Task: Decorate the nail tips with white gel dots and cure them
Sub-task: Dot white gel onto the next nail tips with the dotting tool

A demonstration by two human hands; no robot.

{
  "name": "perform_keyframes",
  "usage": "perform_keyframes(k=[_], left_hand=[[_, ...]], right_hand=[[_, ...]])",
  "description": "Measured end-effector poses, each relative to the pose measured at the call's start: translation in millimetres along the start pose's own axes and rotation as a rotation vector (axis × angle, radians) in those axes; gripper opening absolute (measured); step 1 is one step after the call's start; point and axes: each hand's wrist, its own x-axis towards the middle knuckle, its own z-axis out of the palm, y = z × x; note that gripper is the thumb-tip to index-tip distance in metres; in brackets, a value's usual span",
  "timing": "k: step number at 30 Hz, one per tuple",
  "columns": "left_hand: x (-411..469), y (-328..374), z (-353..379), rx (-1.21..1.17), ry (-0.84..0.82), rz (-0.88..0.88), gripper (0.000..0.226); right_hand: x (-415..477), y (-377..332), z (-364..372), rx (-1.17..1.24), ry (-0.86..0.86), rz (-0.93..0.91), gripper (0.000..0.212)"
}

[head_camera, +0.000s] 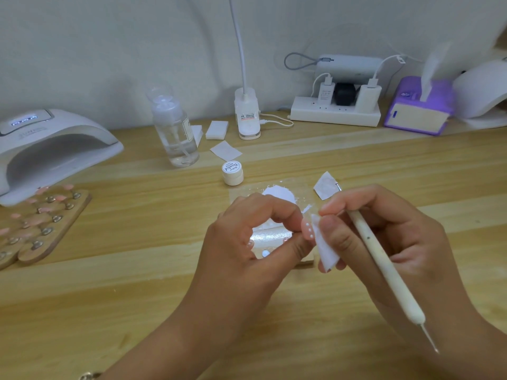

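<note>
While the left hand [247, 237] pinches a pink nail tip [307, 229] already carrying three white dots, the right hand's [384, 231] grip clamps dotting pen [384, 267] and wipe [325, 248]; the lamp [55, 149] at ten o'clock waits, curing seemingly still ahead.

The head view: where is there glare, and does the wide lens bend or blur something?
Head view: glare sits on the clear palette under the left hand, a bright patch hiding its surface; the nail tip with white dots stays sharp. The table edge and wall curve from wide-angle distortion. At the right border the tissue box looks soft and smeared.
</note>
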Motion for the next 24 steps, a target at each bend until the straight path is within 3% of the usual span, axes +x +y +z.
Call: perform_keyframes(k=[24], left_hand=[[2.2, -5.5, 0.8, 0.052, 0.001, 0.129, 0.015]], right_hand=[[1.2, 1.0, -1.3, 0.015, -0.004, 0.064, 0.003]])
